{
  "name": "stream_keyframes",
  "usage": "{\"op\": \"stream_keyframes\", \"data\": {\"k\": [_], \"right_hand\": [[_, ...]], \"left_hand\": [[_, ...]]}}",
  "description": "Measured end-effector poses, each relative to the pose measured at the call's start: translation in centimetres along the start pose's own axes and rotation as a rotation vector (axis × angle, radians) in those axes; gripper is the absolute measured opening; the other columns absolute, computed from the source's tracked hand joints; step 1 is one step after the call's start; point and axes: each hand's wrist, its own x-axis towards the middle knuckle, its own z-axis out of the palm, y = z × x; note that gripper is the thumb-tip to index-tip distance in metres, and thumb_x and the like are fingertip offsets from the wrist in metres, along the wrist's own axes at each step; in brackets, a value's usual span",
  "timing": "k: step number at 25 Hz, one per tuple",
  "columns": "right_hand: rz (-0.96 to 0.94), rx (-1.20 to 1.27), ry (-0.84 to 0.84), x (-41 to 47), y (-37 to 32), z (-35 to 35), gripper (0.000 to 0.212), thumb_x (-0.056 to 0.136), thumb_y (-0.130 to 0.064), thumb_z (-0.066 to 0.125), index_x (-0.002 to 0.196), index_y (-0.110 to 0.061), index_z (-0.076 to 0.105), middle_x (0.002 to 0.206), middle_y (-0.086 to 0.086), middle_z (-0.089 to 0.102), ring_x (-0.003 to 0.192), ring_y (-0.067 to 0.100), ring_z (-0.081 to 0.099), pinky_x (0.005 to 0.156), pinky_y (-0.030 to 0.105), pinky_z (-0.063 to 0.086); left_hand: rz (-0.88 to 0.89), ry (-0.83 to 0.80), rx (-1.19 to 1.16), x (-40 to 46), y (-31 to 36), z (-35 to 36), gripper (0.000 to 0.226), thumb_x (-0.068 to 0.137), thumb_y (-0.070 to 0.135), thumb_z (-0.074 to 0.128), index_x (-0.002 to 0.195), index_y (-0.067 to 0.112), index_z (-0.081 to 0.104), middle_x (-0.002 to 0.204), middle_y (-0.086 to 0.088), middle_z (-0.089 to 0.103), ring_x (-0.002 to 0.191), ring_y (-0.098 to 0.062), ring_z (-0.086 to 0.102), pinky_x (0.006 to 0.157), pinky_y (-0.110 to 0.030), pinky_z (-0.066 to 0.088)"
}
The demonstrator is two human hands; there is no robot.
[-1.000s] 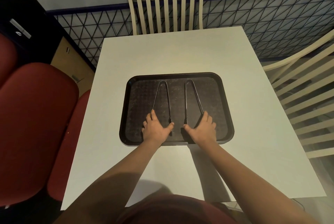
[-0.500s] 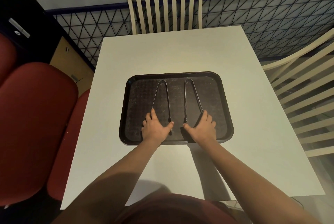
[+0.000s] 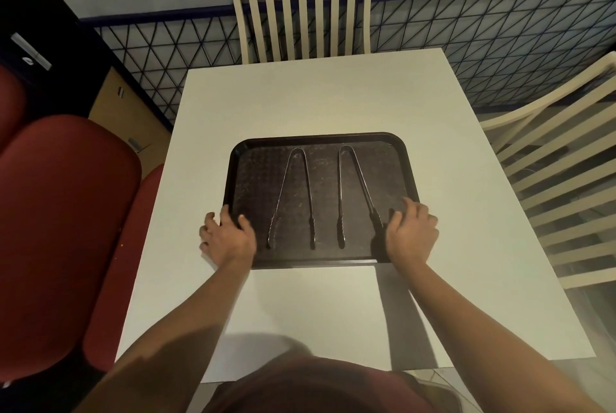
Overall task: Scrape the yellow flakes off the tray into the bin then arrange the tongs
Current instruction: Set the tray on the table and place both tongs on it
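Two tongs (image 3: pixel 293 199) lie side by side on a black tray (image 3: pixel 320 139) (hinges away); left hand (image 3: pixel 228 237) and right hand (image 3: pixel 411 234) grip its side edges on the table (image 3: pixel 310 92).

Left hand (image 3: pixel 227 236) and right hand (image 3: pixel 411 233) grip the tray (image 3: pixel 320 138); two tongs (image 3: pixel 294 192) lie side by side inside.

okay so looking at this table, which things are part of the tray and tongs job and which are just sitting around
Job: black tray, left tongs, right tongs, left hand, right hand.
Around: white table, slatted chair, red seat.
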Motion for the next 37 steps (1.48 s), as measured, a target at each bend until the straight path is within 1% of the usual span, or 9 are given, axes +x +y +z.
{"op": "stream_keyframes", "data": {"k": [4, 7, 9, 12, 14, 18, 26, 33, 37], "right_hand": [[0.155, -0.022, 0.037, 0.4, 2.3, -0.1, 0.038, 0.088, -0.010, 0.045, 0.126, -0.009, 0.049, 0.124, 0.019, 0.048, 0.105, 0.040, 0.043, 0.082, 0.045, 0.035], [0.236, -0.024, -0.008, 0.2, 3.3, 0.0, 0.041, 0.087, -0.011, 0.044, 0.128, -0.008, 0.046, 0.123, 0.020, 0.048, 0.105, 0.040, 0.044, 0.082, 0.045, 0.035], [0.239, -0.046, -0.078, -0.1, 3.9, 0.3, 0.041, 0.087, -0.010, 0.043, 0.128, -0.008, 0.045, 0.122, 0.019, 0.050, 0.105, 0.039, 0.044, 0.083, 0.043, 0.035], [0.211, -0.035, -0.162, -0.3, 4.5, 0.4, 0.043, 0.082, -0.005, 0.043, 0.125, -0.012, 0.046, 0.119, 0.014, 0.055, 0.102, 0.036, 0.047, 0.083, 0.041, 0.035], [0.188, -0.040, -0.179, -0.1, 4.7, 0.3, 0.045, 0.079, -0.003, 0.042, 0.124, -0.013, 0.046, 0.115, 0.013, 0.055, 0.100, 0.036, 0.047, 0.083, 0.041, 0.036], [0.155, -0.047, -0.168, 0.8, 4.7, 0.1, 0.046, 0.080, -0.001, 0.041, 0.125, -0.012, 0.046, 0.113, 0.015, 0.056, 0.098, 0.037, 0.048, 0.082, 0.042, 0.039], [0.123, -0.072, -0.161, 4.1, 5.2, 0.1, 0.048, 0.082, -0.002, 0.041, 0.129, -0.012, 0.043, 0.114, 0.016, 0.054, 0.097, 0.037, 0.047, 0.078, 0.039, 0.036], [0.131, -0.053, -0.137, 6.7, 5.3, 0.3, 0.051, 0.085, -0.003, 0.040, 0.134, -0.013, 0.040, 0.122, 0.015, 0.052, 0.102, 0.037, 0.047, 0.083, 0.040, 0.035], [0.136, -0.043, -0.117, 6.9, 5.4, 0.5, 0.050, 0.085, -0.003, 0.039, 0.134, -0.013, 0.040, 0.120, 0.017, 0.053, 0.102, 0.038, 0.047, 0.084, 0.042, 0.036]], "left_hand": [[-0.148, -0.028, -0.206, 0.7, -2.8, 0.0, 0.043, 0.094, 0.023, 0.044, 0.136, 0.016, 0.043, 0.142, -0.014, 0.037, 0.126, -0.036, 0.038, 0.101, -0.050, 0.036], [-0.146, -0.037, -0.337, 0.6, -3.8, 0.5, 0.040, 0.095, 0.019, 0.042, 0.134, 0.012, 0.047, 0.137, -0.016, 0.045, 0.122, -0.037, 0.045, 0.102, -0.046, 0.039], [-0.161, -0.042, -0.426, 0.4, -3.8, 0.8, 0.036, 0.097, 0.016, 0.040, 0.130, 0.009, 0.051, 0.131, -0.015, 0.053, 0.119, -0.036, 0.050, 0.103, -0.041, 0.040], [-0.274, -0.046, -0.556, 0.6, -3.5, 0.8, 0.032, 0.096, 0.011, 0.042, 0.125, 0.007, 0.057, 0.126, -0.014, 0.059, 0.115, -0.035, 0.054, 0.105, -0.038, 0.041], [-0.309, -0.039, -0.570, 0.8, -3.3, 0.8, 0.031, 0.094, 0.009, 0.045, 0.122, 0.006, 0.059, 0.124, -0.015, 0.060, 0.114, -0.036, 0.055, 0.104, -0.035, 0.040], [-0.310, -0.048, -0.583, 1.0, -2.7, 0.7, 0.030, 0.094, 0.008, 0.047, 0.120, 0.003, 0.059, 0.124, -0.016, 0.061, 0.115, -0.036, 0.054, 0.104, -0.034, 0.038], [-0.290, -0.062, -0.584, 1.9, -0.3, 1.2, 0.030, 0.092, 0.007, 0.049, 0.119, 0.000, 0.059, 0.122, -0.017, 0.062, 0.114, -0.034, 0.056, 0.104, -0.030, 0.036], [-0.261, -0.043, -0.596, 3.2, 2.3, 1.8, 0.030, 0.091, 0.004, 0.050, 0.119, -0.002, 0.060, 0.121, -0.018, 0.062, 0.115, -0.034, 0.055, 0.102, -0.026, 0.035], [-0.220, -0.023, -0.549, 3.4, 2.7, 1.9, 0.029, 0.091, 0.004, 0.048, 0.115, 0.000, 0.062, 0.116, -0.018, 0.064, 0.110, -0.035, 0.057, 0.095, -0.024, 0.036]]}}
